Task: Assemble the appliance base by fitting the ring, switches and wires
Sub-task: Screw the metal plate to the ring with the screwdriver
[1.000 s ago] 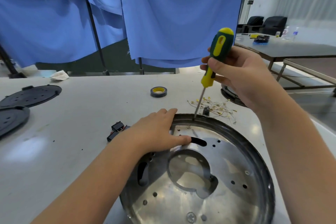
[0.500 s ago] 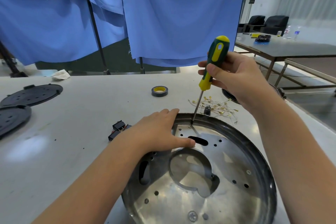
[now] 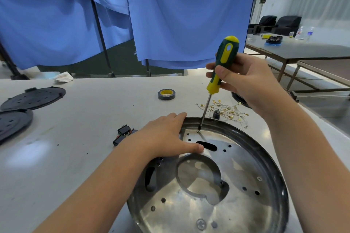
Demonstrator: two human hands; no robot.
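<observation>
A round shiny metal appliance base [image 3: 236, 204] with a dark rim lies on the white table in front of me. My left hand [image 3: 164, 136] rests flat on its far left rim, thumb on the plate beside a slot. My right hand [image 3: 244, 79] grips a green and yellow screwdriver [image 3: 221, 68], its tip standing on a small screw [image 3: 198, 131] at the plate's far edge. Black rocker switches [image 3: 123, 134] lie left of the base. A tangle of thin wires with brass terminals [image 3: 225, 109] lies behind it.
A roll of black tape with a yellow core [image 3: 166, 94] sits mid-table. Two black round perforated covers [image 3: 34, 97] lie at the far left, a crumpled cloth [image 3: 63, 77] behind them. Another dark ring part [image 3: 238, 98] peeks from under my right hand. Blue curtains hang behind; other tables stand at the right.
The screwdriver's tip has moved from the rim down onto the screw, and my right hand has lowered with it. My left hand stays on the rim.
</observation>
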